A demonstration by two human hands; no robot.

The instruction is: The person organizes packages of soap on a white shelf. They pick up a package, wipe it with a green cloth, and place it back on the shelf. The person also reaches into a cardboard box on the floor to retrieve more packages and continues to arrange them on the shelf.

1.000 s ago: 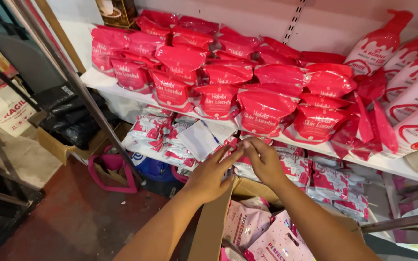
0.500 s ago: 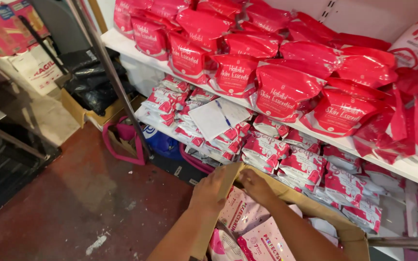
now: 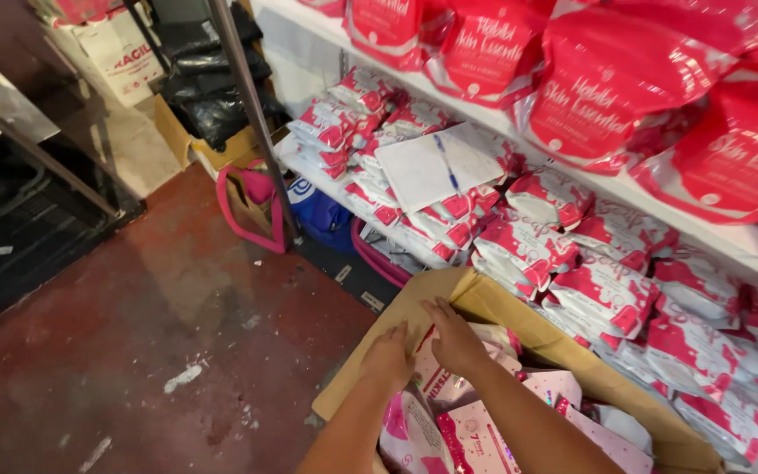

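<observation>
An open brown cardboard box (image 3: 493, 303) stands on the floor below the shelves, holding several pale pink packets (image 3: 484, 434). My left hand (image 3: 388, 355) rests at the box's left flap, fingers bent over its edge. Beside it, my right hand (image 3: 451, 333) lies flat on a pink packet just inside the box. Whether either hand grips anything is unclear. Both forearms reach in from the bottom of the view.
A white shelf (image 3: 730, 241) carries large red pouches (image 3: 611, 88); the shelf below holds several small red-and-white packets (image 3: 598, 294) and a white notepad with a pen (image 3: 436, 162). A metal pole (image 3: 252, 114), a pink bag (image 3: 252, 206) and black bags (image 3: 212, 96) stand left on the red floor.
My view has tilted down and closer to the box. Both hands have dropped from in front of the lower shelf to the box's left flap and the packets inside.
</observation>
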